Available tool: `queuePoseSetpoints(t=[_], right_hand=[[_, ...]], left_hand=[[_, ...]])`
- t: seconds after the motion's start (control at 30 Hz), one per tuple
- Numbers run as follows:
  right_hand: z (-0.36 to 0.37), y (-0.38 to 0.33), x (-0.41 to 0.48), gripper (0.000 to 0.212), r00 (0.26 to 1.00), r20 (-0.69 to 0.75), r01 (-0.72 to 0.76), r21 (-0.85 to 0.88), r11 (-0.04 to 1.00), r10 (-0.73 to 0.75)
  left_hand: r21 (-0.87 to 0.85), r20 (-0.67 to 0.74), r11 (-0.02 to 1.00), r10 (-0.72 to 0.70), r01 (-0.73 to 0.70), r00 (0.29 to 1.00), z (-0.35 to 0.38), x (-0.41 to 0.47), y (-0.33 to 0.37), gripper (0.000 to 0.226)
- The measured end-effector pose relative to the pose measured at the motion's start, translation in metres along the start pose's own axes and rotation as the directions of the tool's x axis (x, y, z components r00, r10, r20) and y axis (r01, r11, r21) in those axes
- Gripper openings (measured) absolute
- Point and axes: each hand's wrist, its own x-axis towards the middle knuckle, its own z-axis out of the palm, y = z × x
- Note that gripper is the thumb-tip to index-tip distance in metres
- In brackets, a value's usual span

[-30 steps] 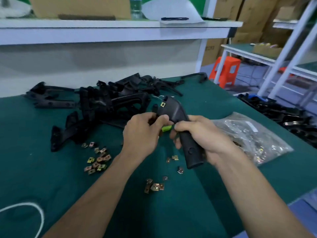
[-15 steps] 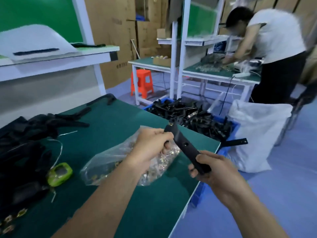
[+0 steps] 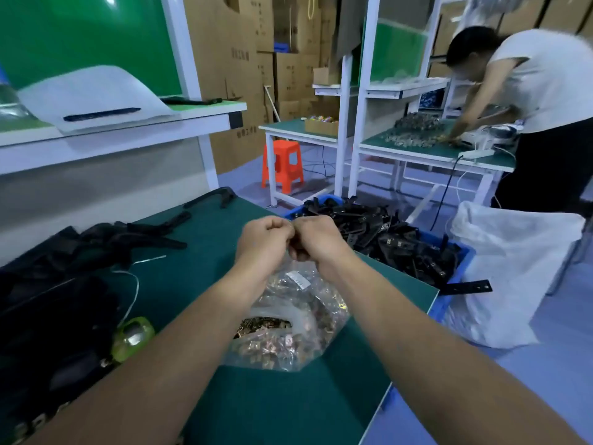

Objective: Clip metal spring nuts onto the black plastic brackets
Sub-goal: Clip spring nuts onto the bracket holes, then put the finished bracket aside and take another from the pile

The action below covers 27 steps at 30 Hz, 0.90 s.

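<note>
My left hand (image 3: 263, 242) and right hand (image 3: 316, 242) meet, fingers curled, pinching the top of the clear bag (image 3: 298, 303) of spring nuts (image 3: 263, 326) on the bench (image 3: 288, 406). Right of the bag, a blue crate (image 3: 467, 253) holds black brackets (image 3: 401, 245).

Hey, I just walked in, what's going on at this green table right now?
A person is working at a green table. The left hand and right hand are raised together, pinching the top of a clear bag of metal clips that sits on the table. Neither hand holds a bracket. Black brackets lie piled on the table's left, and more fill a blue bin beside its right edge. Another person bends over a bench farther back.
</note>
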Motion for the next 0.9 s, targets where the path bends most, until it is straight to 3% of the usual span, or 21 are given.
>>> queuePoseSetpoints(t=[0.17,0.33,0.43,0.5,0.53,0.67,0.7,0.8,0.9], right_hand=[[0.084,0.004,-0.016,0.035,0.988,0.143,0.061,0.043,0.997,-0.067],[0.182,0.009,-0.028,0.022,0.914,0.401,0.054,0.004,0.999,-0.051],[0.242,0.020,-0.036,0.013,0.864,0.501,0.156,-0.177,0.972,-0.047],[0.276,0.030,-0.040,0.026,0.814,0.578,0.275,-0.290,0.917,-0.061],[0.292,0.033,-0.042,0.037,0.792,0.607,0.329,-0.335,0.883,-0.065],[0.339,0.047,-0.042,0.065,0.721,0.693,0.524,-0.551,0.649,0.005],[0.351,0.049,-0.043,0.064,0.700,0.714,0.573,-0.592,0.567,0.039],[0.372,0.049,-0.052,0.047,0.674,0.736,0.669,-0.643,0.373,0.058],[0.383,0.052,-0.060,0.043,0.704,0.710,0.675,-0.670,0.309,0.003]], left_hand=[[0.038,-0.169,0.997,0.073,-0.067,0.983,-0.083,-0.007,-0.022,0.014],[0.080,-0.319,0.995,0.079,-0.056,0.945,-0.180,-0.036,-0.051,0.021],[0.244,-0.563,0.967,0.075,0.079,0.823,-0.236,-0.078,-0.085,0.023],[0.268,-0.702,0.949,0.075,0.165,0.709,-0.265,-0.117,-0.107,0.023],[0.280,-0.726,0.939,0.071,0.200,0.684,-0.278,-0.134,-0.118,0.023],[0.360,-0.665,0.846,-0.063,0.393,0.744,-0.314,-0.178,-0.145,0.015],[0.385,-0.630,0.825,-0.092,0.414,0.771,-0.320,-0.185,-0.150,0.010],[0.619,-0.446,0.687,-0.093,0.382,0.890,-0.323,-0.192,-0.167,0.041],[0.709,-0.381,0.622,-0.059,0.332,0.923,-0.319,-0.183,-0.173,0.054]])
